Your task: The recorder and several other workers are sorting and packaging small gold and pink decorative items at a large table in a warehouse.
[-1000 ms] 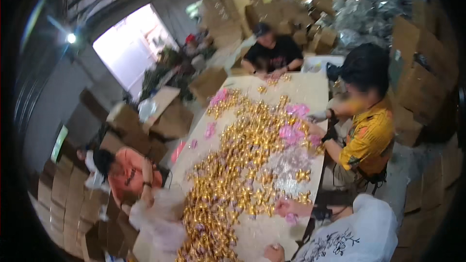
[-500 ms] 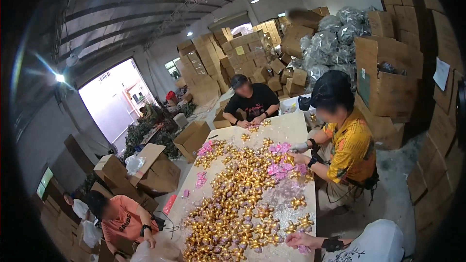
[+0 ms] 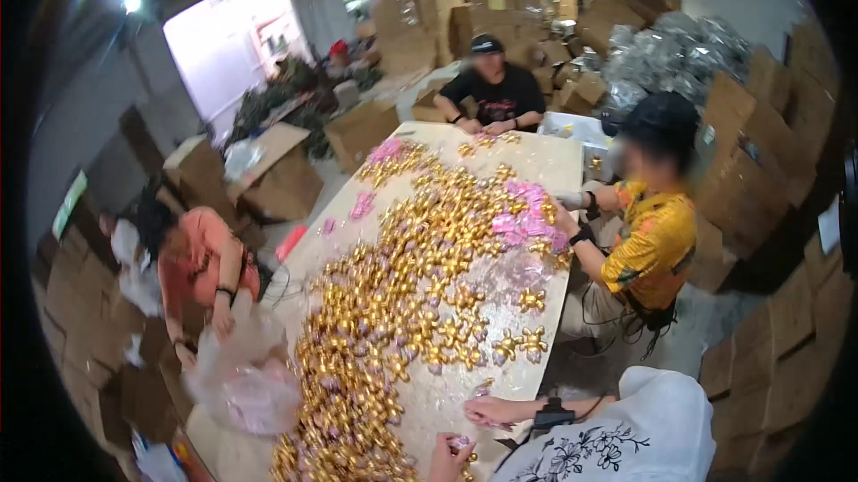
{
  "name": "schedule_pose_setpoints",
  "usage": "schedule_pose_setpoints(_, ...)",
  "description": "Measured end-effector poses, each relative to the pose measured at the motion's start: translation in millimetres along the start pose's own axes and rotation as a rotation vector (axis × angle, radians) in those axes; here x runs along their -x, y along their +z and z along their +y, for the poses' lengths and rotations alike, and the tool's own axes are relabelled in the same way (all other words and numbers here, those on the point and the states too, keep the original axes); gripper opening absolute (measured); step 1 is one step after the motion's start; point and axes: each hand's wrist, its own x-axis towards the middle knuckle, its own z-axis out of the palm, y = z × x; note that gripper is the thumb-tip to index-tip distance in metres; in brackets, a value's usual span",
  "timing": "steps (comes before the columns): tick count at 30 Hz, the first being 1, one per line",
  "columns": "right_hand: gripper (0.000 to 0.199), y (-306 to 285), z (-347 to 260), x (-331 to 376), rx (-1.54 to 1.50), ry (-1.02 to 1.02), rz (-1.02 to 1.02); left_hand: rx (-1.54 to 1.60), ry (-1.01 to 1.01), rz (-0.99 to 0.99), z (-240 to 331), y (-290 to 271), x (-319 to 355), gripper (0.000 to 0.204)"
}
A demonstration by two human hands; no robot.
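At the lower edge, my left hand point(image 3: 447, 459) is closed with its fingertips pinched round a small pinkish piece point(image 3: 459, 441). Just beyond it, my right hand point(image 3: 490, 410), with a black band at the wrist, is closed low over the table. Pinkish film shows under its fingers, but what it grips cannot be made out. A small gold-and-pink piece point(image 3: 483, 387) touches or lies close to that hand. Left of both hands spreads a big heap of shiny gold bear-shaped figures point(image 3: 357, 339). Several single figures, such as one gold figure point(image 3: 534, 343), lie beyond my right hand.
The pale table point(image 3: 572, 156) runs away from me. A person in yellow point(image 3: 657, 232) handles pieces beside pink packets point(image 3: 527, 214). A person in black point(image 3: 496, 93) works at the far end. At left, a person in orange point(image 3: 206, 254) holds a clear plastic bag point(image 3: 255, 393). Cartons point(image 3: 277, 174) stand around.
The view has tilted down and swung. My left hand has come into view with the pinkish piece. The bag held by the person in orange now shows at the table's left edge.
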Motion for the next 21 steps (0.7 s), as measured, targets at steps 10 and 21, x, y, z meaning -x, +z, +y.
schedule_pose_setpoints(10,0.015,35,-7,-15,0.363,0.029,-0.457,-0.191,0.027,0.222,36,18,59,0.044)
schedule_pose_setpoints(21,0.012,57,12,-10,0.595,-0.227,-0.585,-0.307,-0.068,0.388,26,34,84,0.043)
